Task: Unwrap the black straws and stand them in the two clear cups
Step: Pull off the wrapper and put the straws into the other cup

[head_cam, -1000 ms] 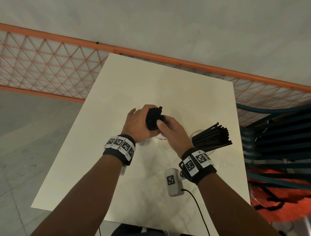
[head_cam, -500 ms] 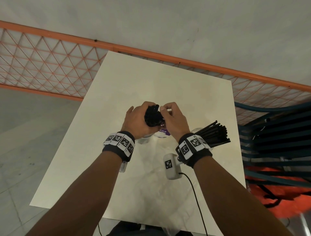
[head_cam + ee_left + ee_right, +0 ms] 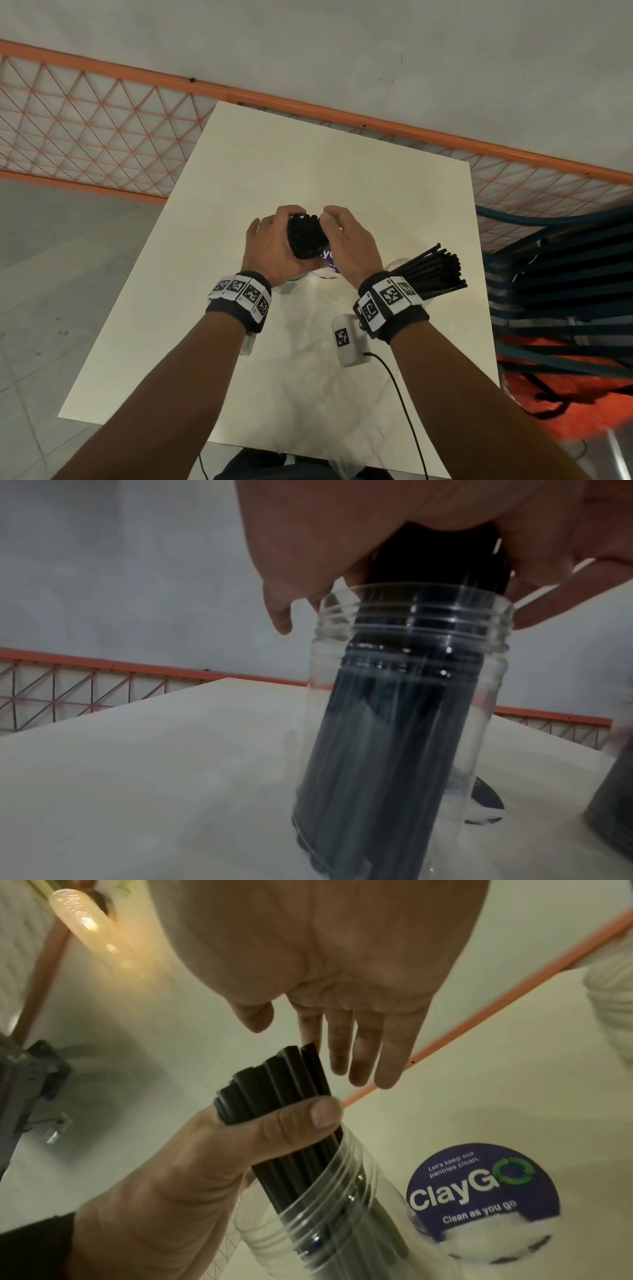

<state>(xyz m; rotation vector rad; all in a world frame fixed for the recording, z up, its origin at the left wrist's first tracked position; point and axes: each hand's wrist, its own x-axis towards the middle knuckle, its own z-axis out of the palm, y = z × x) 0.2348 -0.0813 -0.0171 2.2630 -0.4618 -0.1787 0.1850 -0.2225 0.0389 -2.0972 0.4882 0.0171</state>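
Note:
My left hand (image 3: 270, 246) grips a thick bundle of black straws (image 3: 306, 236) near its top. In the left wrist view the bundle's lower end stands inside a clear ribbed cup (image 3: 411, 631) on the white table, leaning a little. My right hand (image 3: 346, 240) is at the right side of the bundle, with straight fingers (image 3: 359, 1047) at the straw tips (image 3: 291, 1074). It holds nothing. The left thumb (image 3: 308, 1115) wraps round the bundle above the cup (image 3: 325, 1218). A second clear cup (image 3: 397, 265) at the right holds several black straws (image 3: 433, 270) that fan out to the right.
A round purple "ClayGo" sticker (image 3: 479, 1191) lies on the table (image 3: 308, 154) just right of the cup. An orange mesh railing (image 3: 102, 120) runs behind the table. Stacked blue chairs (image 3: 565, 274) stand close to its right edge.
My right hand has moved from the front of the bundle to its right side, and its fingers have straightened. The left hand has kept its grip on the straws.

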